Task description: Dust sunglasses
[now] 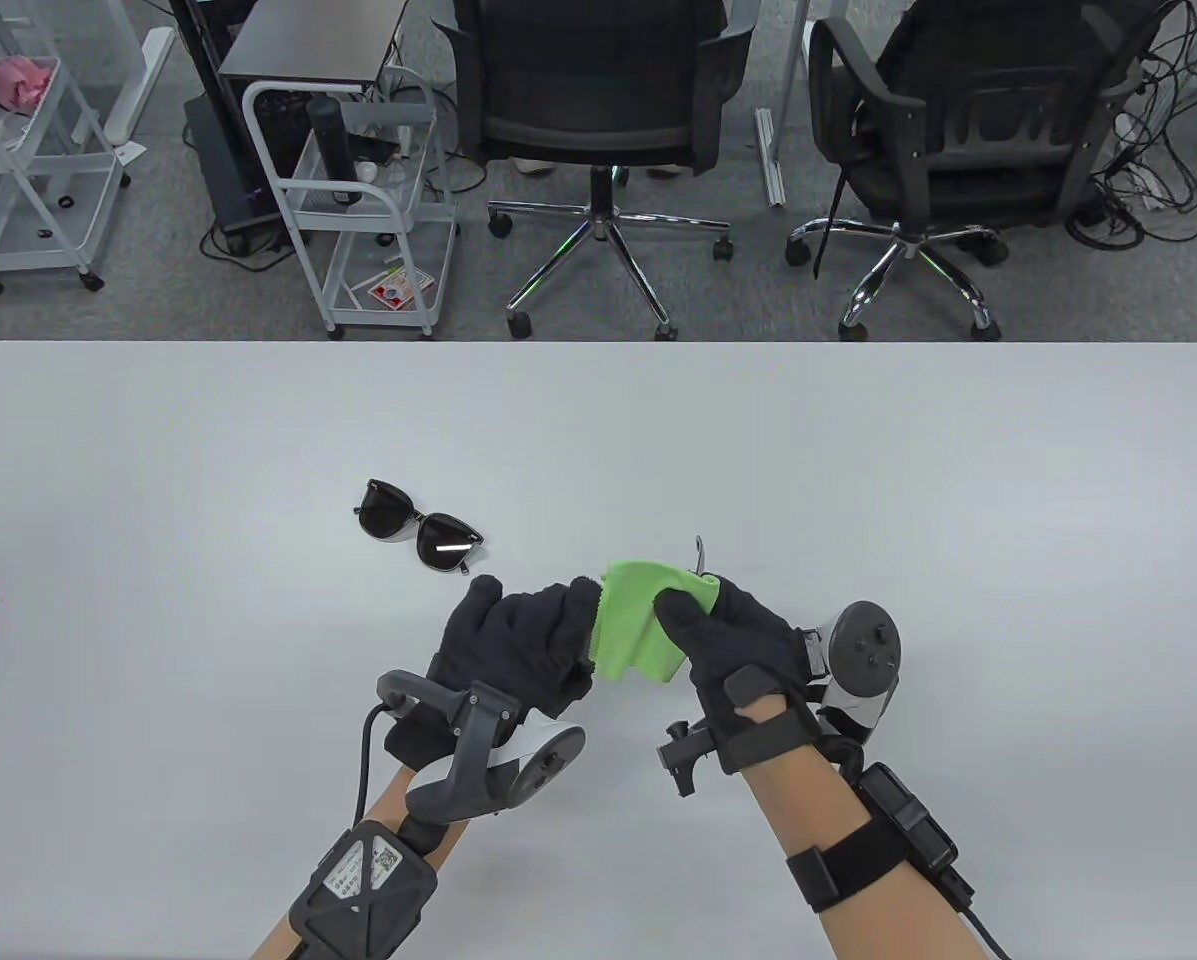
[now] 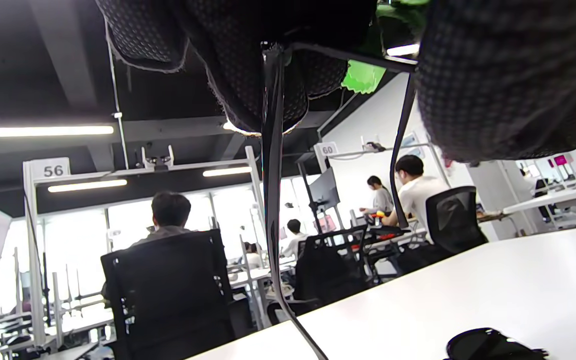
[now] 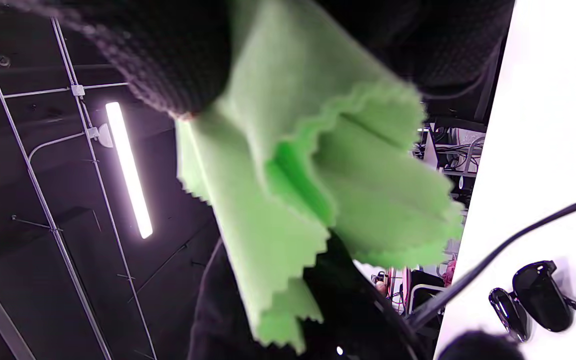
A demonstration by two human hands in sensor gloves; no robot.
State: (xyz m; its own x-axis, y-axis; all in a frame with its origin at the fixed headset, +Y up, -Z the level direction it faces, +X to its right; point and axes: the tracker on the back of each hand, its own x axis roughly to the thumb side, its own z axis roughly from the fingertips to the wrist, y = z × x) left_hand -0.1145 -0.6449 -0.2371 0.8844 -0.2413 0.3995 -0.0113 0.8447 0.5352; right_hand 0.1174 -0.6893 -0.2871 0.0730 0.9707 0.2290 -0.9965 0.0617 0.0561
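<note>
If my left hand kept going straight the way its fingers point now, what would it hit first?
The left hand points right, toward the green cloth it already touches, wrapped over held sunglasses; just beyond is the right hand. The other sunglasses on the table lie off that line.

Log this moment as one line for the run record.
left hand: holds sunglasses | right hand: pinches green cloth against them | second sunglasses: lying on table, untouched

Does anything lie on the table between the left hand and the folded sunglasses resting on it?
No. In the table view, only bare white table separates the left hand from those sunglasses.
</note>
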